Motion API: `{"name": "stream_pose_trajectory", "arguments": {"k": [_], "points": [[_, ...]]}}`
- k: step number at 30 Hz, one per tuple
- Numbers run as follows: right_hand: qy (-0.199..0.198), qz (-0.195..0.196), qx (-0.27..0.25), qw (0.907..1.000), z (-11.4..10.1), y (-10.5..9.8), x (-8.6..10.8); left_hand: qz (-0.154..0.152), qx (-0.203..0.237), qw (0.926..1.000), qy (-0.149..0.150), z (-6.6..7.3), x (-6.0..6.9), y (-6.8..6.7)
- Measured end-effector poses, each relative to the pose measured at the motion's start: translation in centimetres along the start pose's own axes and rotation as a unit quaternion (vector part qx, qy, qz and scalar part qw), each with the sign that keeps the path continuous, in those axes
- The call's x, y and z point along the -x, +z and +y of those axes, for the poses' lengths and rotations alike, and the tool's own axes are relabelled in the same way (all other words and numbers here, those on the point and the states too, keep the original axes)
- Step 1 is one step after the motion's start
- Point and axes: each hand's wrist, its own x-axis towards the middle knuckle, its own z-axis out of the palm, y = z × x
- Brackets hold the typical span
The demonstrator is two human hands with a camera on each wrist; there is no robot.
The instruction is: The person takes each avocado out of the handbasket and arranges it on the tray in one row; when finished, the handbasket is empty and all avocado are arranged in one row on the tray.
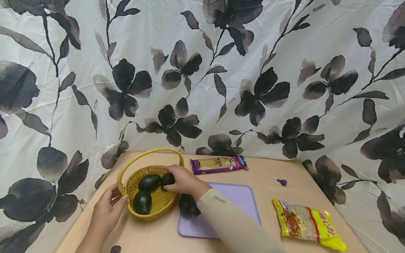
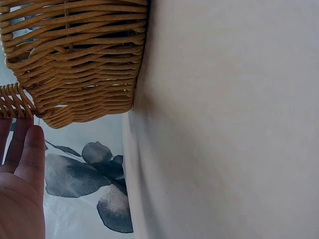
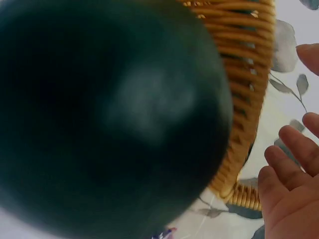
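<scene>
Steadying the basket (image 1: 159, 213) looks like the left hand (image 1: 107, 210)'s job; it pinches the base of the handle (image 1: 155, 150) on the basket's left side; the right hand (image 1: 184, 181) reaches over the basket's right rim, fingers loose around the right avocado (image 1: 167, 179); the right wrist view shows printed backdrop (image 3: 284, 47) between thumb and fingers, so I'd say it isn't really gripping; progress-wise I'd call it nearly there, with that one plus the back avocado (image 1: 150, 182) and the front avocado (image 1: 142, 202) all inside the basket; what's left, imo, is the tray avocado (image 1: 186, 203), just right of the basket on the lilac tray (image 1: 238, 196), partly blocked by the sleeve (image 1: 234, 219); the purple packet (image 1: 218, 164), lollipop (image 1: 282, 182) and yellow packet (image 1: 305, 223) lie outside, right of the basket, untouched.
</scene>
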Motion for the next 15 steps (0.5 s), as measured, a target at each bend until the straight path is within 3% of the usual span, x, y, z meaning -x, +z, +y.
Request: {"name": "stream_pose_trajectory", "arguments": {"k": [7, 15], "points": [[0.004, -0.026, 0.074, 0.9969, -1.3, 1.2, -1.7, 0.002, 0.002, 1.0, 0.0, -0.2, 0.0, -0.1], [0.055, -0.027, 0.124, 0.9903, -1.4, 2.4, -2.8, 0.002, 0.021, 0.9997, 0.01, -0.4, 0.0, 0.0]]}}
